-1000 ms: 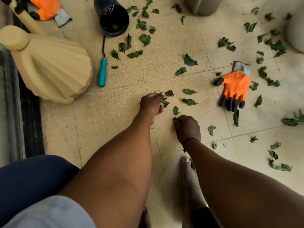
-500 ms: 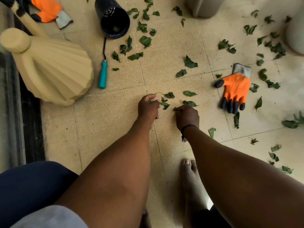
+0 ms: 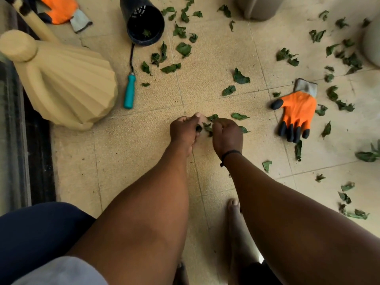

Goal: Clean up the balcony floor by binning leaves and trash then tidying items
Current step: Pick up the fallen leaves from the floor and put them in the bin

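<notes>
Both hands gather leaves off the balcony floor.

Head view: the left hand [image 3: 183, 130] and right hand [image 3: 227, 135] are curled close together, pinching a small clump of leaves [image 3: 207, 127] between them just above the tiles [image 3: 133, 145]; more lie scattered toward the orange glove [image 3: 297, 109]. The leaves look light, limp and easily torn, so they are best bunched in the fingertips.

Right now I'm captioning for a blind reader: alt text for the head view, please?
Both bare hands, left hand and right hand, gather green leaves off a tiled balcony floor. More leaves, an orange glove and a tipped black pot lie around.
</notes>
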